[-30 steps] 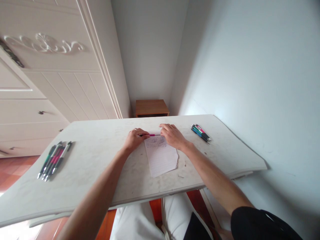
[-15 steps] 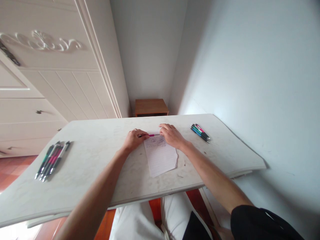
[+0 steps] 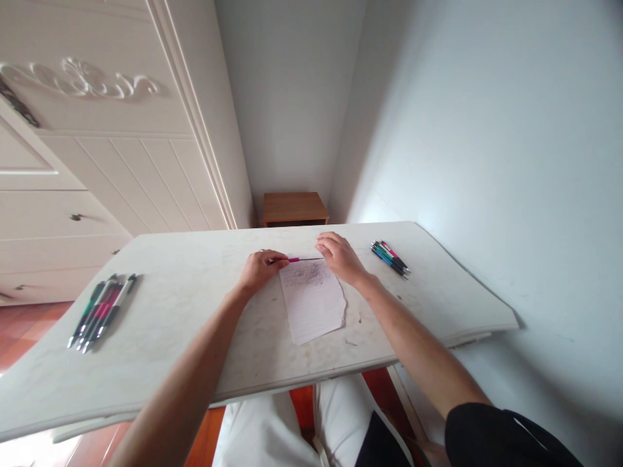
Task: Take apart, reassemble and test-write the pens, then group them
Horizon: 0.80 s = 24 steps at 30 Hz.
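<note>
Right hand [image 3: 339, 258] sits farther toward two o'clock than before; I can't tell whether its fingers grip the rod [image 3: 310, 259]. Left hand [image 3: 261, 268] pinches the pen [image 3: 293, 260] at the twelve-o'clock edge of the paper [image 3: 314, 308], axis nine-to-three, rod toward right hand.

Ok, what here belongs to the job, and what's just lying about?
Job:
- pink pen piece in left hand
- thin dark rod by right hand
- scribbled paper
- likely left pen group, right pen group

Seemingly just about:
- wooden furniture
- cabinet

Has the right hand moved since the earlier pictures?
Yes, slightly: the right hand has shifted rightward, closer to the bunch of pens lying on that side.
</note>
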Available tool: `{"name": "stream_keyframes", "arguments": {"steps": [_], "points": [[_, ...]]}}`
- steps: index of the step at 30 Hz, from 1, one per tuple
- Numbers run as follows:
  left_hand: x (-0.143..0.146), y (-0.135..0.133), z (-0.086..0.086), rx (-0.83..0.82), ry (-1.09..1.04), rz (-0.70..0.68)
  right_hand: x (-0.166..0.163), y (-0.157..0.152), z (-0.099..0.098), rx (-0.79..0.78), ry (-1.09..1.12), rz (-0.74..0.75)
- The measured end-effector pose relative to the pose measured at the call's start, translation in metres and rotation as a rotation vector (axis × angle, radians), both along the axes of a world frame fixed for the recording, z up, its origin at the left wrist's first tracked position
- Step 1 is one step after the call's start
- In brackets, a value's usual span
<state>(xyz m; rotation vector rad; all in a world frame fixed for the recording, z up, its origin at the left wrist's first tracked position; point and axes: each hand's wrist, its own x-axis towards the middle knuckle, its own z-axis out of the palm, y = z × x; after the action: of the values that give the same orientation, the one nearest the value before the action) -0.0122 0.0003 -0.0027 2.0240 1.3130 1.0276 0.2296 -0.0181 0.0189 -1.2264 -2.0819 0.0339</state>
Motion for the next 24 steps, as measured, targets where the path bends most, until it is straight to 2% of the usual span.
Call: {"name": "stream_keyframes", "arguments": {"steps": [5,9,13,20,24], "points": [[-0.001,0.002,-0.001,-0.030,-0.031,0.008,0.036,0.014,0.001,0.001,0.096,-0.114],[-0.001,0.002,-0.001,-0.050,-0.048,0.032,0.054,0.020,-0.007,-0.175,0.046,-0.131],[-0.001,0.002,0.000,-0.050,-0.043,0.048,0.054,0.021,-0.013,-0.265,-0.044,-0.112],[-0.001,0.003,-0.001,-0.049,-0.037,0.040,0.047,0.022,-0.016,-0.287,-0.155,-0.112],[-0.001,0.003,-0.001,-0.047,-0.032,0.043,0.044,0.020,-0.013,-0.260,-0.146,-0.094]]}}
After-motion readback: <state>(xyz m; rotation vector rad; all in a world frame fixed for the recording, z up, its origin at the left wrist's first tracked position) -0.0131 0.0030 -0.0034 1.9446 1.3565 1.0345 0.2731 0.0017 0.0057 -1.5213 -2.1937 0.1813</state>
